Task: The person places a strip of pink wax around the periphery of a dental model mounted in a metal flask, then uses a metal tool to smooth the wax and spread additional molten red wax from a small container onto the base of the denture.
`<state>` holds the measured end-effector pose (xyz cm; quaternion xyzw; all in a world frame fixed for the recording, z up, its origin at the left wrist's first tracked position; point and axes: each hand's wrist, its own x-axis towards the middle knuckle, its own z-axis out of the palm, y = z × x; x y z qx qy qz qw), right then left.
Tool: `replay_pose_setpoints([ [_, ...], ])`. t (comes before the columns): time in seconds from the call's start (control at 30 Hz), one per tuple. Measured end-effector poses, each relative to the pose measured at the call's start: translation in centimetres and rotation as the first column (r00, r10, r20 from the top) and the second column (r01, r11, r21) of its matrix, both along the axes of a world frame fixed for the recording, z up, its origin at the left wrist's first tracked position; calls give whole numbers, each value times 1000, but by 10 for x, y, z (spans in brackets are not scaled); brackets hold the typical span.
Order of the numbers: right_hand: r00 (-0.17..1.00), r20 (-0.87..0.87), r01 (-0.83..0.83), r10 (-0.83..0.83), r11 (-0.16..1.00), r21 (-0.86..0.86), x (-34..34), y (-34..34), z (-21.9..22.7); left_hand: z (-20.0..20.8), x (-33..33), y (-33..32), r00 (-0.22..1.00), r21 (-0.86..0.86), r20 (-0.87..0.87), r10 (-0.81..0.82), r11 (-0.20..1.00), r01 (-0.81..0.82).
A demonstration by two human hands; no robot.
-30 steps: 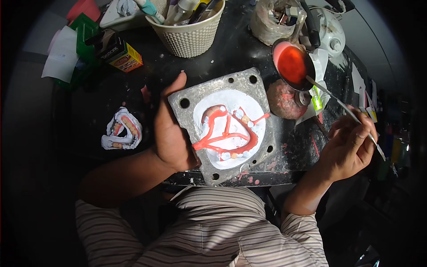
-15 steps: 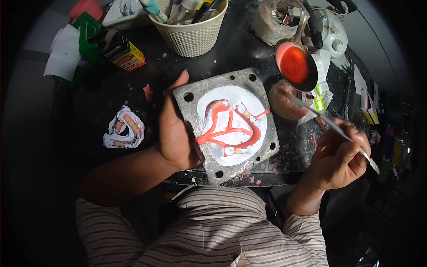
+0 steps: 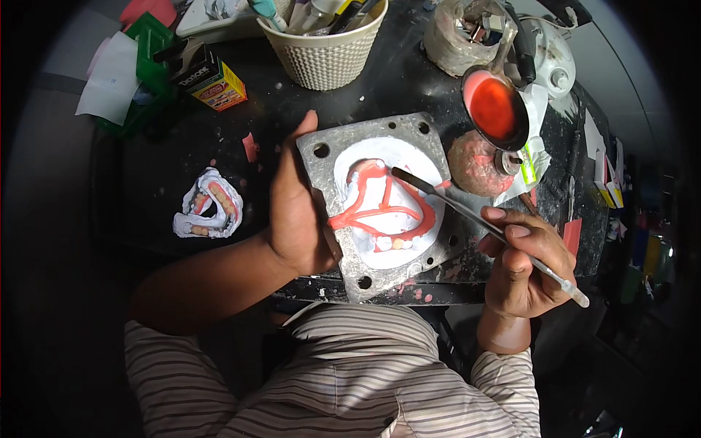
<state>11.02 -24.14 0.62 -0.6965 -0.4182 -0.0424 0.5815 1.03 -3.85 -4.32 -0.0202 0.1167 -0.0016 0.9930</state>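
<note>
My left hand (image 3: 296,212) grips the left side of a square grey metal flask half (image 3: 383,129), holding it tilted above the table's front edge. White plaster (image 3: 418,155) fills its middle. Red wax strips (image 3: 358,217) run across the plaster, joining a curved row of denture teeth (image 3: 393,243). Between the thumb and fingers of my right hand (image 3: 529,266) is a slim metal wax spatula (image 3: 471,215). Its dark blade tip lies over the upper middle of the plaster, close to the wax; whether it touches, I cannot tell.
A dark pan of red melted wax (image 3: 496,109) stands beyond the flask's right corner, beside a round wax-smeared burner (image 3: 478,164). Left lies a plaster cast with teeth (image 3: 219,193). Farther back are a woven basket (image 3: 321,62), a small box (image 3: 215,87) and a green container (image 3: 155,45).
My right hand has moved left and swung the spatula in, so its blade is now over the plaster instead of near the burner. My left hand keeps its grip on the flask half.
</note>
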Motion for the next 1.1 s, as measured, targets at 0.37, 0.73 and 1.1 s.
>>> replay_pose_setpoints([
  [0.37, 1000, 18, -11, 12, 1000, -10, -1, 1, 1, -3, 1, 0, 997, -38, 70, -17, 999, 20],
  [0.73, 973, 41, 209, -228, 940, 268, 15, -10, -8, -5, 0, 1, 999, -6, 38, -27, 1000, 27],
  [1.1, 947, -80, 320, -310, 914, 248, 24, -14, -4, -1, 0, 0, 999, 38, -47, -9, 999, 11],
])
